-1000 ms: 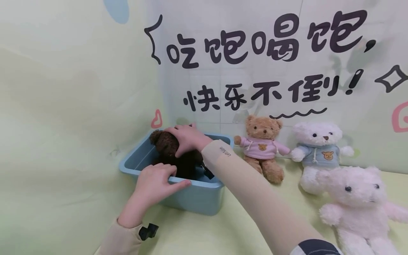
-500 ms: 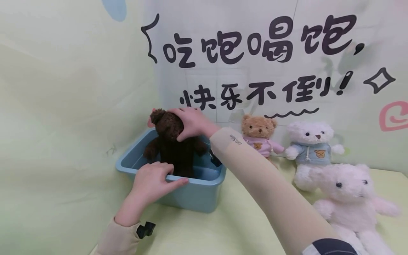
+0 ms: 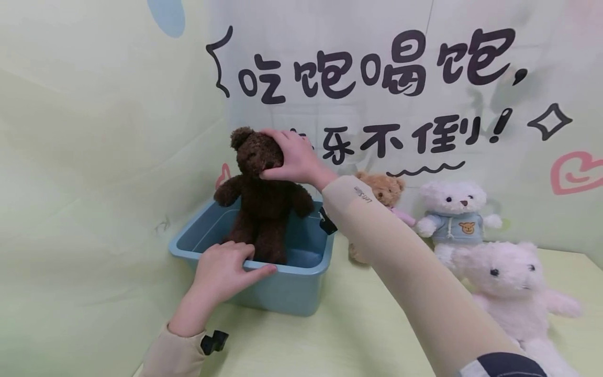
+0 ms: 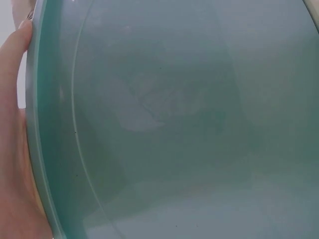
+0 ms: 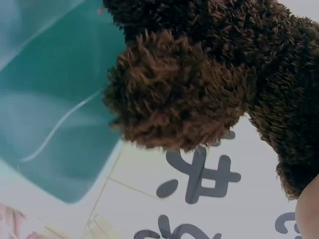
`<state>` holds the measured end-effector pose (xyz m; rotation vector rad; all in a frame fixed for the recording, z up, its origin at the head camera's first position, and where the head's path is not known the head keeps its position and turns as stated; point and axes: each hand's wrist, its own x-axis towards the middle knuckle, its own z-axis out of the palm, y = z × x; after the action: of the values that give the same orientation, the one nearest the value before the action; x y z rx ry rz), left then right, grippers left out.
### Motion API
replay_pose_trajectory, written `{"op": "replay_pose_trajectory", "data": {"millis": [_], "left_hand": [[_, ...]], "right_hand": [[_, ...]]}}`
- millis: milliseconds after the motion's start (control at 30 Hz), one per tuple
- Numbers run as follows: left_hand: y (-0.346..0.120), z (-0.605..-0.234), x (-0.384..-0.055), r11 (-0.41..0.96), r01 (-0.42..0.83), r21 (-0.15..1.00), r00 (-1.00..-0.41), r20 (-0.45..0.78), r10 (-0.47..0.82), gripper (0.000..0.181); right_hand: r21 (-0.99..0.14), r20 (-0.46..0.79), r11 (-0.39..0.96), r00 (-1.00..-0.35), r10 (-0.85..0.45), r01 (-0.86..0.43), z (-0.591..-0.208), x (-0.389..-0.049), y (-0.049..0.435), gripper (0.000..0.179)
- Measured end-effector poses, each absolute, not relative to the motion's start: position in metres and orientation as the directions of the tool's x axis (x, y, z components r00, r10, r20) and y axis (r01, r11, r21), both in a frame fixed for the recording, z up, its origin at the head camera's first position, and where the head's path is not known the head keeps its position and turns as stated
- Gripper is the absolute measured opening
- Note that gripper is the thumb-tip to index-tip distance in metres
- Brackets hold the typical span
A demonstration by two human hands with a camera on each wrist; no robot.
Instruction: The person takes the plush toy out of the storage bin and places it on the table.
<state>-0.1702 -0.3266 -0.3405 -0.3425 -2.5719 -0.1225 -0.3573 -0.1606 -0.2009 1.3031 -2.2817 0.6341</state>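
Note:
A dark brown teddy bear [image 3: 266, 201] hangs upright over a blue plastic bin [image 3: 287, 293], its legs still inside below the rim. My right hand [image 3: 297, 157] grips the bear's head from the side, thumb across the face. In the right wrist view the bear's furry arm [image 5: 174, 94] fills the middle, and a bit of the hand shows at the lower right edge. My left hand [image 3: 223, 272] holds the bin's near rim, with the thumb outside and the fingers over the edge. The left wrist view shows the bin's outer wall [image 4: 164, 124] up close.
Right of the bin sit a tan bear [image 3: 381, 188] in a pink hoodie, partly behind my right sleeve, and a white bear [image 3: 454, 220] in a blue hoodie. Nearer is a pale pink bear [image 3: 513, 288]. A printed backdrop [image 3: 391, 21] stands behind the pale yellow table [image 3: 367, 324].
My right hand has lifted the brown teddy bear upward, from deep in the bin until its head and body stand above the rim. My left hand stays on the rim.

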Motion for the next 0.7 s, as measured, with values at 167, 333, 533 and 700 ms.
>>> {"op": "replay_pose_trajectory", "data": {"millis": [167, 333, 533, 700], "left_hand": [[-0.326, -0.342, -0.170, 0.966, 0.256, 0.026, -0.838, 0.504, 0.208, 0.057], [-0.325, -0.341, -0.170, 0.964, 0.263, 0.028, -0.827, 0.521, 0.211, 0.059], [-0.325, -0.340, -0.171, 0.964, 0.266, 0.027, -0.823, 0.527, 0.212, 0.059], [-0.325, -0.342, -0.173, 0.966, 0.258, 0.013, -0.834, 0.508, 0.216, 0.058]], "right_hand": [[-0.184, 0.615, 0.461, -0.467, -0.635, -0.868, -0.191, -0.357, -0.149, 0.086], [-0.183, 0.646, 0.480, -0.473, -0.599, -0.858, -0.176, -0.357, -0.137, 0.088], [-0.168, 0.677, 0.492, -0.462, -0.573, -0.855, -0.159, -0.359, -0.124, 0.086], [-0.147, 0.722, 0.476, -0.423, -0.548, -0.867, -0.149, -0.359, -0.113, 0.084]]}}
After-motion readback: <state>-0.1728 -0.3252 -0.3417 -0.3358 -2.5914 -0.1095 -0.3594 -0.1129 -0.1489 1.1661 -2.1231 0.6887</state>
